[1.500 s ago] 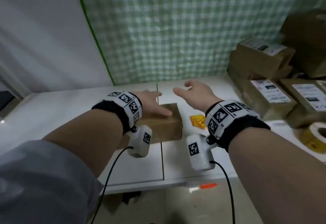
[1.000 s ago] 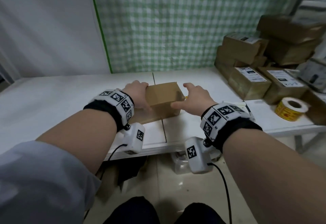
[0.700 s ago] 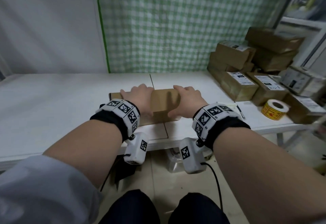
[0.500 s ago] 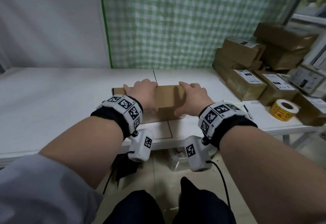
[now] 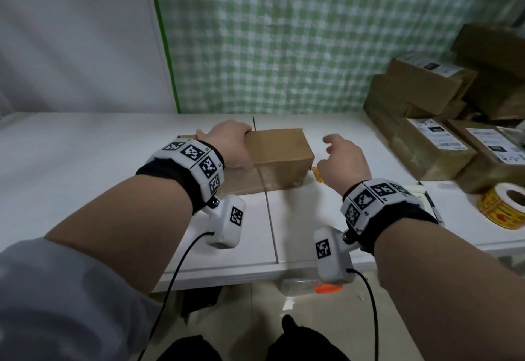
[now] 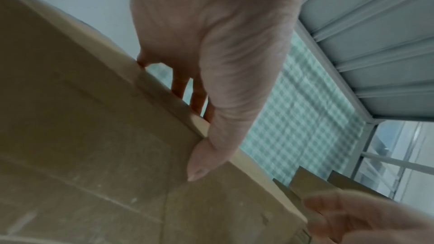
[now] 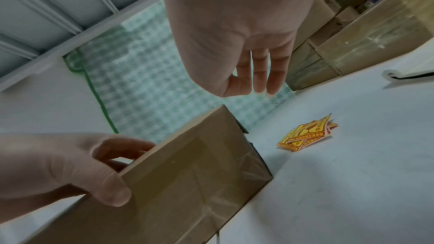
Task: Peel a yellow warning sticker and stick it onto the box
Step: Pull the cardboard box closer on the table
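Observation:
A plain brown cardboard box [image 5: 277,148] lies on the white table [image 5: 85,167]. My left hand [image 5: 228,146] grips its left part, fingers curled over the far top edge and thumb [image 6: 206,157] on the near face. My right hand [image 5: 341,158] hovers just right of the box, fingers [image 7: 256,75] relaxed and holding nothing. Under it, beside the box's right end, lies a small pile of loose yellow warning stickers [image 7: 307,134], mostly hidden by the hand in the head view [image 5: 317,175].
A roll of yellow stickers [image 5: 508,207] sits at the table's right edge, with a pen [image 5: 431,204] near it. Several labelled cardboard parcels [image 5: 434,144] are stacked at the back right. A green checked cloth [image 5: 284,33] hangs behind the table.
Both hands were on the box half a second ago. My right hand has come off it and moved right, over the loose stickers. The left hand keeps its grip.

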Demonstrator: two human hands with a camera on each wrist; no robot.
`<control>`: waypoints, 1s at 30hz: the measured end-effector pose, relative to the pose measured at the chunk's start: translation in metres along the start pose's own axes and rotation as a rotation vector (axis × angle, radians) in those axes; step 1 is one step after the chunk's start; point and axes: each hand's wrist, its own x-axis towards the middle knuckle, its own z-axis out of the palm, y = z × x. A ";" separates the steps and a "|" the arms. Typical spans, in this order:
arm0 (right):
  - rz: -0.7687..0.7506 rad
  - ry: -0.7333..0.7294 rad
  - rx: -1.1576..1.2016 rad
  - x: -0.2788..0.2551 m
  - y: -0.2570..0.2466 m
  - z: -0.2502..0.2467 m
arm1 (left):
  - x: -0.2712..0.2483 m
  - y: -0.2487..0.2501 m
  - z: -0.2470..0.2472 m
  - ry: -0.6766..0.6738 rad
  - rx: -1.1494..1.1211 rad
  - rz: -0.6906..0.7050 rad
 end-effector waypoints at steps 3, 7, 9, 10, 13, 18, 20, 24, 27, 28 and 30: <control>0.067 -0.025 0.080 0.004 0.011 0.001 | 0.001 0.001 -0.001 -0.016 0.003 0.001; 0.078 -0.077 0.203 0.001 0.017 0.006 | -0.003 0.004 0.003 0.002 0.014 0.015; 0.073 -0.100 0.288 -0.005 0.015 0.008 | -0.008 0.005 0.005 0.028 0.026 0.040; 0.081 -0.118 0.333 -0.009 0.013 0.008 | -0.011 0.004 0.006 0.029 0.021 0.062; 0.096 -0.174 0.438 -0.020 0.009 0.007 | -0.023 -0.008 0.003 0.026 -0.093 0.086; 0.159 -0.210 0.496 -0.033 0.012 0.007 | -0.045 -0.047 -0.003 0.245 -0.246 -0.279; 0.209 -0.245 0.558 -0.036 0.011 0.009 | -0.058 -0.054 0.001 0.145 -0.462 -0.374; 0.282 -0.234 0.731 -0.038 0.007 0.011 | -0.071 -0.048 0.005 0.114 -0.875 -0.368; 0.306 -0.184 0.850 -0.035 0.004 0.011 | -0.069 -0.049 0.007 0.206 -0.942 -0.316; 0.314 -0.179 0.876 -0.034 0.002 0.010 | -0.069 -0.050 0.008 0.229 -0.951 -0.305; 0.317 -0.185 0.872 -0.033 -0.003 0.010 | -0.068 -0.051 0.009 0.244 -0.967 -0.303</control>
